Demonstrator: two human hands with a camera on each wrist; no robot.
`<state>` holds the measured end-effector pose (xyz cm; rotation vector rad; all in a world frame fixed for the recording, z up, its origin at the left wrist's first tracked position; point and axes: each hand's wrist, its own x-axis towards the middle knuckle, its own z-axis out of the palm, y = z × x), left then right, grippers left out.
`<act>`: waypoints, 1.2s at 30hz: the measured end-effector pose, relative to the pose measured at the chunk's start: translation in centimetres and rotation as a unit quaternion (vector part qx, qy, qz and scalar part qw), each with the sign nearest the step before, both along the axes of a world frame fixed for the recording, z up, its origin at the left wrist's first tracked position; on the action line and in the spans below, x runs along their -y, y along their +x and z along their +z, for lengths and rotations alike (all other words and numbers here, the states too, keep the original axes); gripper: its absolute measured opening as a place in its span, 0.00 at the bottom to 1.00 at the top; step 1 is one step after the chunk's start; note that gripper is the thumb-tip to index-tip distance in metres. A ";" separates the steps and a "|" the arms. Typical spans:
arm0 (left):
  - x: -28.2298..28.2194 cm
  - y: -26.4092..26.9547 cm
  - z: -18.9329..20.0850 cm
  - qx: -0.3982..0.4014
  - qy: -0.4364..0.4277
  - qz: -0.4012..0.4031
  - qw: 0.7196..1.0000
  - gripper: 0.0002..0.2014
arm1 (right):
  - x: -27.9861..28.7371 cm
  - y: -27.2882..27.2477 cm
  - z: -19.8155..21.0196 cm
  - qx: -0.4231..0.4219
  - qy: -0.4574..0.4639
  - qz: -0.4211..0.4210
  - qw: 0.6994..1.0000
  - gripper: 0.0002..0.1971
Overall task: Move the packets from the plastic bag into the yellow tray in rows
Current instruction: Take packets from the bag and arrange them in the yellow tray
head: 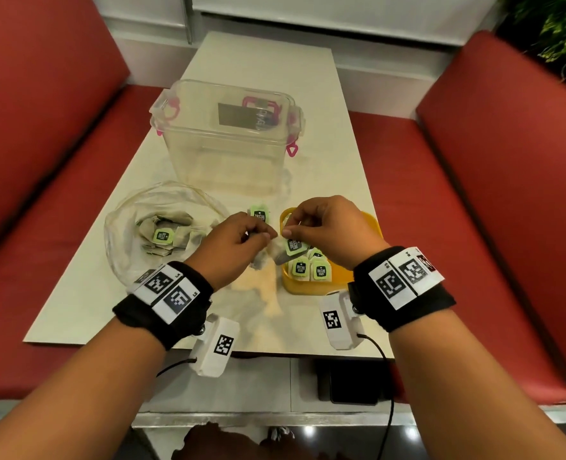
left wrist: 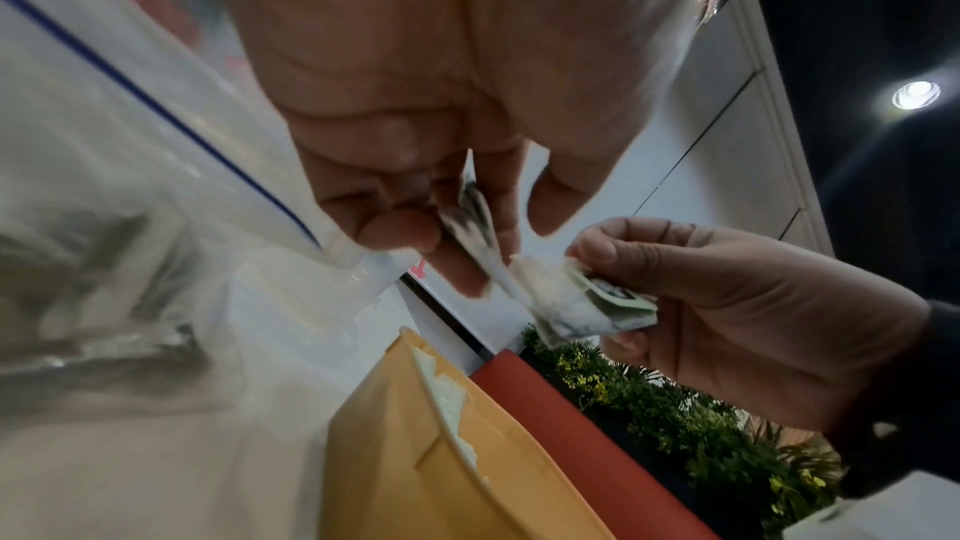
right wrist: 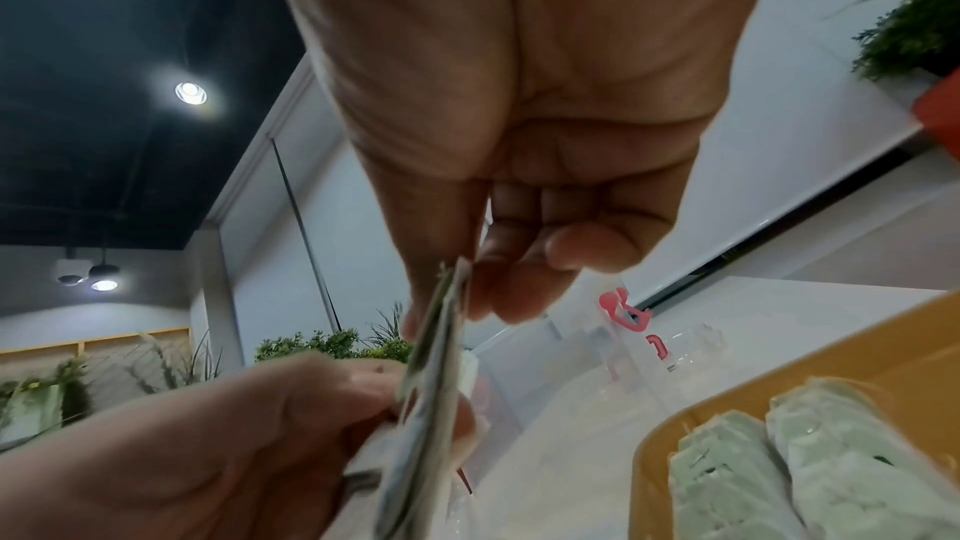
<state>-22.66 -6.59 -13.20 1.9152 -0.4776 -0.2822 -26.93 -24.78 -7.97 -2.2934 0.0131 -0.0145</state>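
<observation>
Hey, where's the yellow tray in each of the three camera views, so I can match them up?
Head: the yellow tray sits right of centre on the table, under the right hand.
Left wrist: bottom centre, seen from its outer wall.
Right wrist: bottom right corner, rim with packets in rows inside.
Shared landmark: the clear box with pink clips, also behind the fingers in the right wrist view.

The head view is evenly and softly lit from above, with faint shadows under the wrists on the pale cream table (head: 258,61). Its edges bow outward with wide-angle distortion, and the red upholstered benches (head: 507,161) curve at left and right. Both wrist views are dimmer and smeared by motion blur. A round recessed ceiling lamp (left wrist: 915,95) flares at right in the left wrist view, and another (right wrist: 190,92) glares at upper left in the right wrist view.
</observation>
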 end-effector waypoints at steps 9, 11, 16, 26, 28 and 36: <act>-0.5 -1.2 -0.4 -0.050 -0.090 0.037 0.994 0.02 | -0.8 -0.3 -0.7 0.023 0.091 -0.047 0.994 0.13; -0.5 -1.3 -0.3 -0.062 -0.143 0.079 0.985 0.02 | -0.8 -0.6 -0.7 0.019 0.111 -0.065 0.992 0.15; -0.2 -1.8 -0.1 -0.041 -0.163 0.096 0.981 0.02 | -1.2 -1.1 -0.7 0.030 0.131 -0.057 0.989 0.07; -0.5 -2.3 0.7 0.092 -0.073 0.085 0.989 0.02 | -0.9 -1.7 0.6 0.037 -0.024 0.003 0.999 0.05; -0.4 -2.3 0.9 0.111 -0.079 0.076 0.988 0.03 | -1.0 -1.9 0.5 0.049 -0.045 0.003 0.998 0.06; -0.1 -2.1 1.0 0.082 -0.148 0.110 0.979 0.03 | -0.5 -2.4 0.4 0.037 -0.039 -0.037 0.998 0.08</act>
